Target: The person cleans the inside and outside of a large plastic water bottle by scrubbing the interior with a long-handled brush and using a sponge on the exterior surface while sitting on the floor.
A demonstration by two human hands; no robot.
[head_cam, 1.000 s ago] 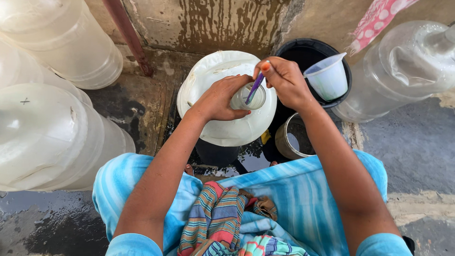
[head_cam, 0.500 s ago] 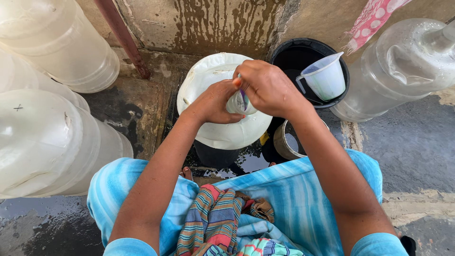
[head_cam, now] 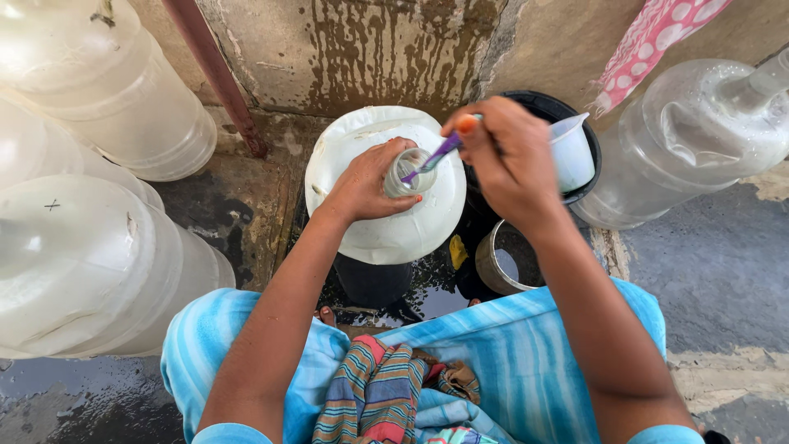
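Note:
A large whitish plastic water jug stands upright in front of me, seen from above. My left hand grips its open neck. My right hand holds a purple brush handle with an orange end, its tip poked into the jug's mouth. A small white plastic cup rests in a black bucket just behind my right hand.
Several large clear water jugs lie at the left, another at the right. A small metal tin holds water by my knee. A stained wall and a rusty pipe stand behind. The ground is wet.
My right hand has shifted right and lifted slightly, moving the brush in the jug's neck. The left hand keeps its grip on the neck.

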